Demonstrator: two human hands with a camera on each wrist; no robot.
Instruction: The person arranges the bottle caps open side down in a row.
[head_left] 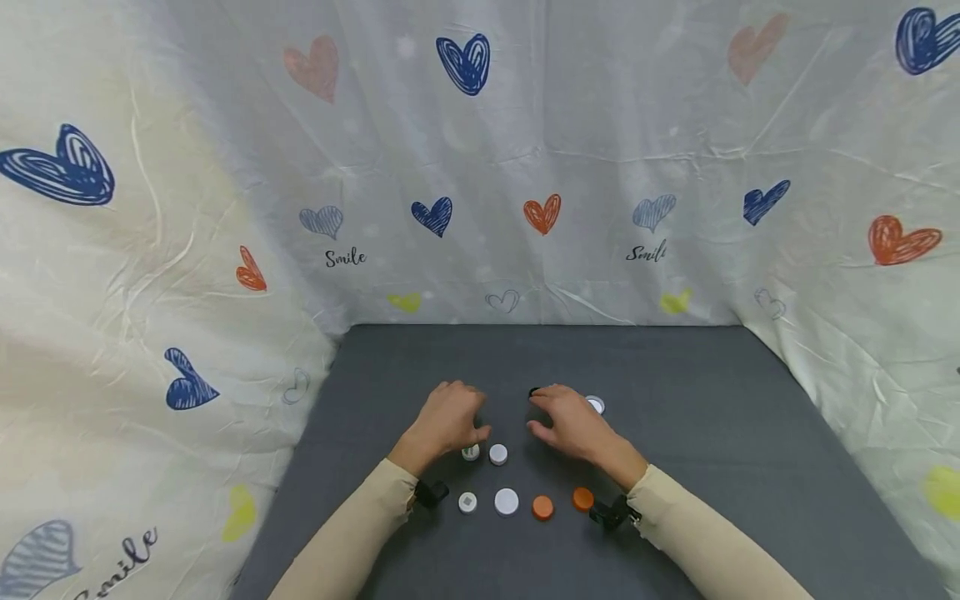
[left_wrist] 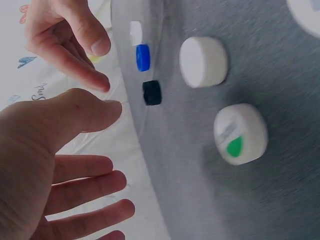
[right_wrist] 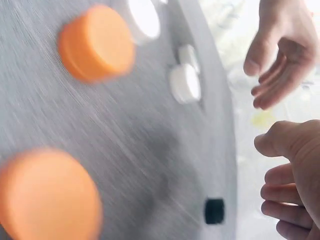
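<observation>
My left hand [head_left: 446,417] hovers above the dark table, its fingers loosely extended and holding nothing. Just below its thumb lie a white bottle cap with a green mark [left_wrist: 235,146] and a plain white cap [head_left: 498,454]. Opposite it, my right hand [head_left: 572,421] hangs with relaxed fingers and an empty grasp. A black cap [head_left: 533,391] peeks out by its fingertips, and a white cap [head_left: 595,405] sits just beyond it. The left wrist view also shows a blue cap [left_wrist: 143,57] beside the black one; the right hand hides it in the head view.
Nearer the body, a row holds a small white cap with a square mark [head_left: 467,502], a larger white cap [head_left: 506,502] and two orange caps [head_left: 543,507], the right one close to the right wrist strap. A heart-printed curtain [head_left: 480,167] encloses the table's back and sides.
</observation>
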